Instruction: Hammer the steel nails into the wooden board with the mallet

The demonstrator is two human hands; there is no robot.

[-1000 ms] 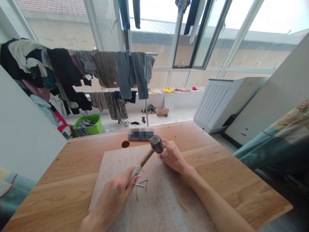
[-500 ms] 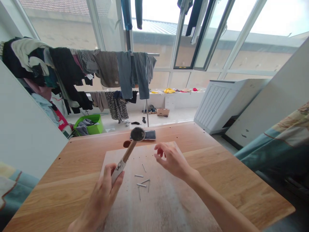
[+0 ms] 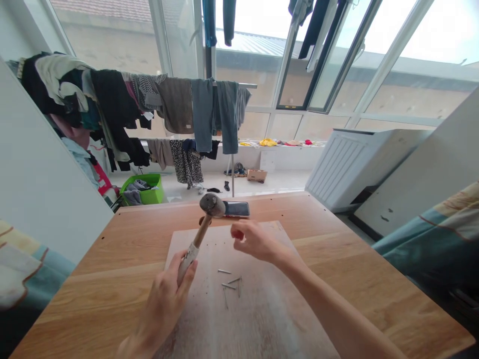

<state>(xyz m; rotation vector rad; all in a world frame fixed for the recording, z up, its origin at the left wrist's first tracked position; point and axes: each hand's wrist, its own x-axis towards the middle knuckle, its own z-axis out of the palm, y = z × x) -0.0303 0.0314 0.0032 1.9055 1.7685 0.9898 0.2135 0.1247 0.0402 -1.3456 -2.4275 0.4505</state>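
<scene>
My left hand (image 3: 168,289) is wrapped round the white-covered grip of a hammer (image 3: 202,230). Its wooden handle tilts up and away, and the round dark grey head is raised near the board's far edge. My right hand (image 3: 252,240) hovers over the far part of a pale wooden board (image 3: 202,319), fingers curled together. A nail appears to be in that hand, though the fingers hide it. Several loose nails (image 3: 228,286) lie in the middle of the board between my hands. Small dark holes or marks dot the board's surface.
The board lies on a wooden table (image 3: 112,279). A phone (image 3: 236,209) rests beyond it, behind the hammer head. Past the table stand a loaded clothes rack (image 3: 204,114), a green basket (image 3: 159,192) and a white ribbed appliance (image 3: 333,159). Curtains (image 3: 422,229) hang at both sides.
The nail that lay nearest my right hand is gone from the board, and that hand's fingers have closed. The hammer head has turned slightly. The whole view has shifted a little.
</scene>
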